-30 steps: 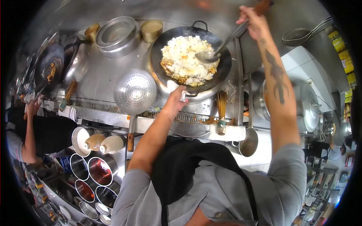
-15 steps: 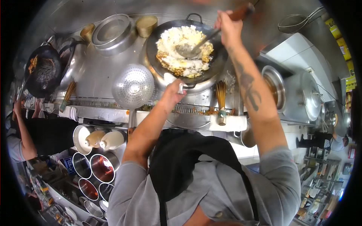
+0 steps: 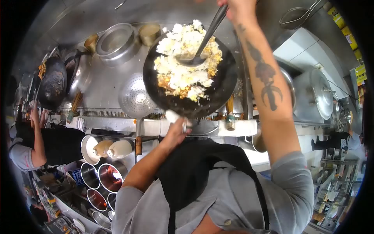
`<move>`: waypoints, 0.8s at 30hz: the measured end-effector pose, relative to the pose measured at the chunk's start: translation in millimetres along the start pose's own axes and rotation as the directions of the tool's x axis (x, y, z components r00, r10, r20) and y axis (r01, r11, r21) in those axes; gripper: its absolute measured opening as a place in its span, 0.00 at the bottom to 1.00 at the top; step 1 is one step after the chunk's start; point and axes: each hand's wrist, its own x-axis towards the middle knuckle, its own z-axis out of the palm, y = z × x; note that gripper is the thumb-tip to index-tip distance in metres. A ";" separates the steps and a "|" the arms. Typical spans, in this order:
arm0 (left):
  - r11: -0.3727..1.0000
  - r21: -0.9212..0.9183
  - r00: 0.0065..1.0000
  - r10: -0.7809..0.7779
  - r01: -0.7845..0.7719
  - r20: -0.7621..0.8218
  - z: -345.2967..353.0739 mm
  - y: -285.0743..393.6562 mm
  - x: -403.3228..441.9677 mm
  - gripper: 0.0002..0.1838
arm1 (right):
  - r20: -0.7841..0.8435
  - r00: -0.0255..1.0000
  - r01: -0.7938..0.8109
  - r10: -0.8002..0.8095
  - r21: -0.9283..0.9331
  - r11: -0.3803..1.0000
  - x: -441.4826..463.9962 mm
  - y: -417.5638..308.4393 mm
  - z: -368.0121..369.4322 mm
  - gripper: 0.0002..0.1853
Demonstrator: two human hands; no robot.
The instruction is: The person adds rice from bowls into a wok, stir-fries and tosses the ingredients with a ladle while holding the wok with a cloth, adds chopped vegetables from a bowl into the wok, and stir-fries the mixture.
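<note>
A black wok [image 3: 225, 80] is raised and tilted toward me, full of white rice with yellow egg [image 3: 181, 76]. My left hand [image 3: 177, 132] is closed on the wok's near handle through a folded white cloth [image 3: 172, 116]; the handle itself is mostly hidden. Near the top edge of the view, my right hand [image 3: 240, 11] grips the long handle of a ladle [image 3: 212, 29]. The ladle's bowl rests in the middle of the rice. A few grains are loose above the wok's far side.
Left of the wok lies a perforated strainer [image 3: 136, 95], with a metal pot [image 3: 115, 41] behind it. A bamboo brush [image 3: 230, 117] and large lidded pot [image 3: 313, 93] are to the right. Another person [image 3: 35, 117] handles a second wok [image 3: 52, 84] at far left.
The wok has come off the burner toward me and tipped, and the rice has spread out. My left hand has moved down with it; my right hand has shifted up.
</note>
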 end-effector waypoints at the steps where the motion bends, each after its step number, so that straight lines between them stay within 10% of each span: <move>1: 0.949 0.219 0.973 0.211 -0.226 0.090 0.2 8.6 15.9 0.10 | 0.019 1.000 0.016 -0.018 0.094 0.995 -1.1 -9.9 2.3 0.12; 2: 0.802 0.396 0.894 0.411 -0.447 0.176 0.5 17.0 31.6 0.09 | 0.035 0.999 -0.004 -0.001 0.130 0.992 -2.2 -16.9 4.7 0.13; 3: 0.994 -0.071 0.997 0.078 -0.077 0.008 29.7 46.1 33.6 0.09 | 0.046 0.999 -0.014 0.007 0.167 0.986 -3.5 -21.4 5.2 0.13; 6: 0.990 -0.123 0.996 -0.080 0.074 -0.047 76.9 73.1 -1.7 0.06 | 0.086 0.994 -0.083 0.068 0.181 0.980 13.5 -32.6 -2.2 0.13; 11: 0.991 0.067 0.993 0.118 -0.118 0.006 38.4 37.7 47.0 0.06 | -0.150 0.974 -0.185 0.172 -0.072 0.980 -34.1 51.3 -3.5 0.05; 24: 0.999 -0.041 0.998 -0.018 0.021 0.064 27.4 65.8 124.9 0.08 | -0.024 0.950 0.303 -0.311 0.310 0.901 -16.4 -93.2 -48.1 0.09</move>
